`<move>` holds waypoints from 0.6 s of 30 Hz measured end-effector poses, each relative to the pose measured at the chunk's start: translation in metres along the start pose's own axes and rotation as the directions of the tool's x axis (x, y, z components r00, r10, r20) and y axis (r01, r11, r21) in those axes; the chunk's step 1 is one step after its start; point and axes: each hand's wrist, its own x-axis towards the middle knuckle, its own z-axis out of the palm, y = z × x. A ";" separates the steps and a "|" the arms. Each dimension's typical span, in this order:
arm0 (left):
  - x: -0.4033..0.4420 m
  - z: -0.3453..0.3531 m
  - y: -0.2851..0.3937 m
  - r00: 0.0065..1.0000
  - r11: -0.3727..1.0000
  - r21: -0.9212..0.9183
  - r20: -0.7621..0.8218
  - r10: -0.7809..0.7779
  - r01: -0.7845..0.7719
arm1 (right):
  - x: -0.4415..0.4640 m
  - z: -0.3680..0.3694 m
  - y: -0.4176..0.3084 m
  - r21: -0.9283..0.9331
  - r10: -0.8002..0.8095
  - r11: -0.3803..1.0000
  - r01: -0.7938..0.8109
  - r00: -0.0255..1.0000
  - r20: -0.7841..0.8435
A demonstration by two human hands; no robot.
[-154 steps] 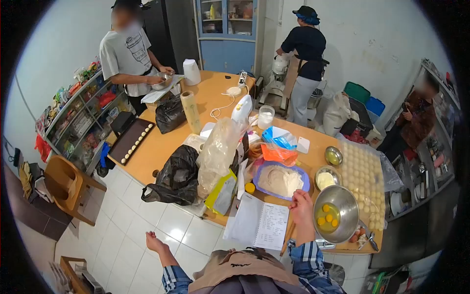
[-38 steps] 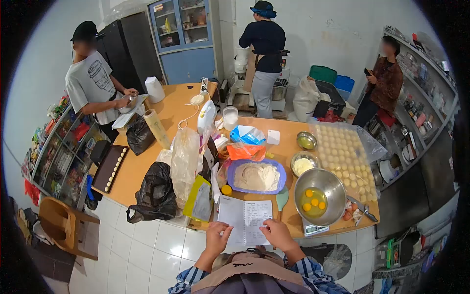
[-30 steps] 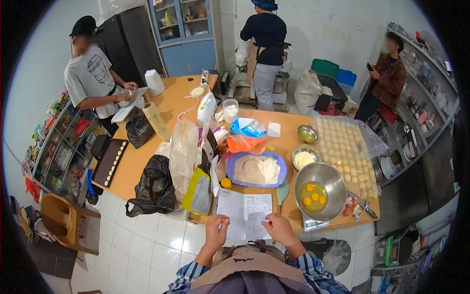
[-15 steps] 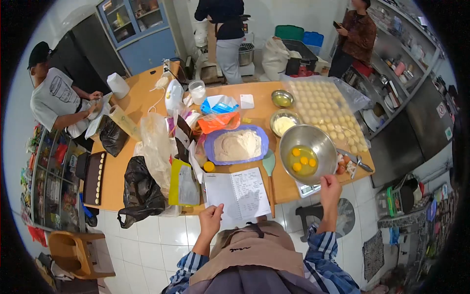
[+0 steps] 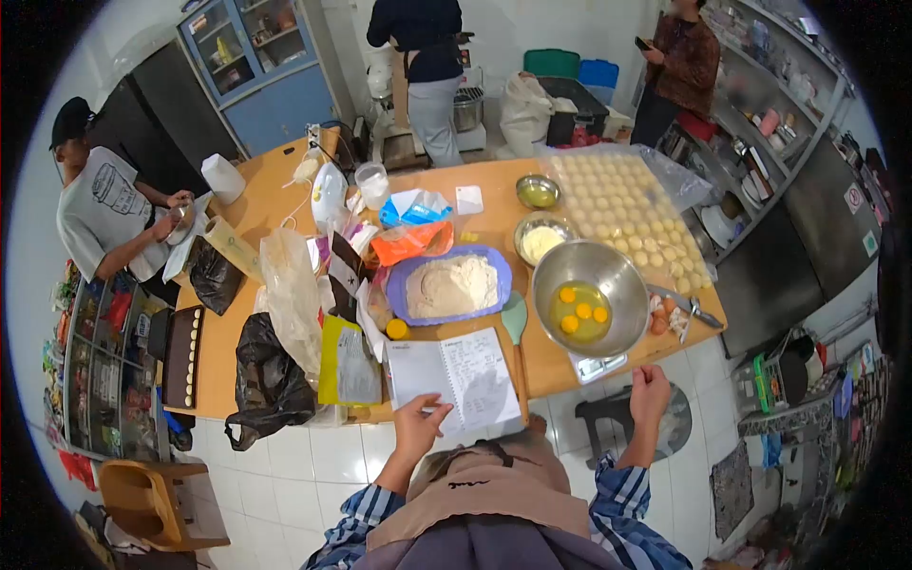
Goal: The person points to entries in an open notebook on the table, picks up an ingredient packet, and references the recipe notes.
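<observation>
Near the scale (image 5: 602, 367), the right hand (image 5: 651, 391), fingertips pressed together, has left the notebook (image 5: 480, 378), leaving only the left hand (image 5: 418, 424) there; whether it pinches anything cannot be told.

We are in a baking kitchen. Beyond our right hand (image 5: 650, 399) sit a bowl (image 5: 622, 285) of cracked eggs (image 5: 582, 311) and rows of dough balls (image 5: 622, 204); beyond our left hand (image 5: 421, 427) lies flour (image 5: 451, 287), with a mixer (image 5: 380, 81) well past it.
</observation>
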 end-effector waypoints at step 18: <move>0.033 0.187 0.000 0.926 0.820 0.556 -0.223 0.305 -0.136 | 0.182 -0.041 0.052 -0.055 -0.333 0.936 0.347 0.926 0.179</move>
